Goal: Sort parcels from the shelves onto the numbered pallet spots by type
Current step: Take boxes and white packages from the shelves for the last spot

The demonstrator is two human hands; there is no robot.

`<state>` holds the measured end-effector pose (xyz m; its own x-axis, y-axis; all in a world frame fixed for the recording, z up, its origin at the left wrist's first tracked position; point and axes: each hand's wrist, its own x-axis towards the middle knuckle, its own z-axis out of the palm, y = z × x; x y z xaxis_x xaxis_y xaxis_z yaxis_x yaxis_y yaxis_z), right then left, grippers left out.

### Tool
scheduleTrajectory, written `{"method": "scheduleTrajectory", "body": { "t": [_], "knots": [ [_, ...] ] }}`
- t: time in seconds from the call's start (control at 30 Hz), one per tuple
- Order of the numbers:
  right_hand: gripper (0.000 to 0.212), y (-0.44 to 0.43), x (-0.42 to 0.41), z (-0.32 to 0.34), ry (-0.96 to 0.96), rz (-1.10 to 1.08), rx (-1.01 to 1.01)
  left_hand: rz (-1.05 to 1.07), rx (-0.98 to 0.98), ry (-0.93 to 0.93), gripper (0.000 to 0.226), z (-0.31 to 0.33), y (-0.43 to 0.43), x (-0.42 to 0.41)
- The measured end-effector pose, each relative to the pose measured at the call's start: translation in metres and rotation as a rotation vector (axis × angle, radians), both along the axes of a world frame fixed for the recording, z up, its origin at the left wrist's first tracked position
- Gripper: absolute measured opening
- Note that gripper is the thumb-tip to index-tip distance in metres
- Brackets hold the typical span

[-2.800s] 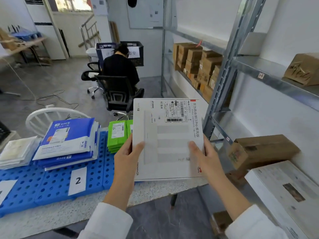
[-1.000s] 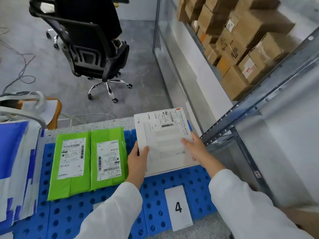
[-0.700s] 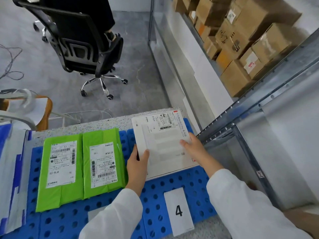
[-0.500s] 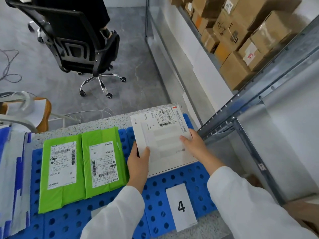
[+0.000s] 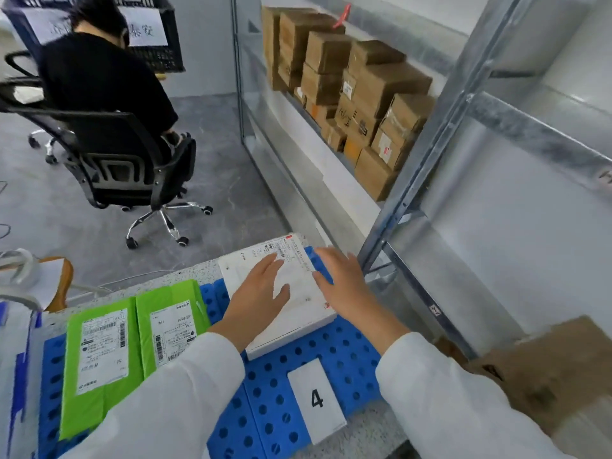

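A flat white box (image 5: 298, 303) with a shipping label lies on the blue perforated pallet (image 5: 344, 346), just behind the card numbered 4 (image 5: 316, 400). My left hand (image 5: 260, 298) hovers over the box's left half, fingers spread. My right hand (image 5: 344, 283) is above its right edge, fingers apart. Neither hand grips the box. Two green mailers (image 5: 99, 356) lie side by side on the pallet to the left.
A metal shelf frame (image 5: 430, 150) rises at right, with stacked cardboard boxes (image 5: 361, 94) behind it. A brown box (image 5: 556, 369) sits at lower right. A person in a black office chair (image 5: 109, 154) sits beyond. Blue-and-white mailers (image 5: 16, 376) lie at far left.
The white box, held by both hands over spot 4 earlier, now rests on the pallet. Both hands have let go and lifted off it. The camera has tilted up.
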<state>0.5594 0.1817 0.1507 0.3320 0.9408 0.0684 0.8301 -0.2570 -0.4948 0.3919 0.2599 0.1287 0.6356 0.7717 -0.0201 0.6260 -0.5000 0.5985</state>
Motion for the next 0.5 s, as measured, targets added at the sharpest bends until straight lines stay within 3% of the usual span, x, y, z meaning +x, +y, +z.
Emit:
{"method": "scheduleTrajectory", "body": {
  "t": [0.13,0.23,0.5],
  "knots": [
    [0.040,-0.053,0.005,0.052,0.009,0.004,0.002,-0.121,0.166,-0.008,0.041,0.045,-0.031,0.010],
    [0.053,-0.110,0.005,0.088,0.083,-0.039,0.008,-0.186,0.238,-0.074,0.043,0.083,-0.072,0.018],
    [0.045,-0.310,0.009,0.144,-0.085,-0.309,0.112,-0.491,0.347,-0.185,0.042,0.145,-0.230,0.054]
  ]
}}
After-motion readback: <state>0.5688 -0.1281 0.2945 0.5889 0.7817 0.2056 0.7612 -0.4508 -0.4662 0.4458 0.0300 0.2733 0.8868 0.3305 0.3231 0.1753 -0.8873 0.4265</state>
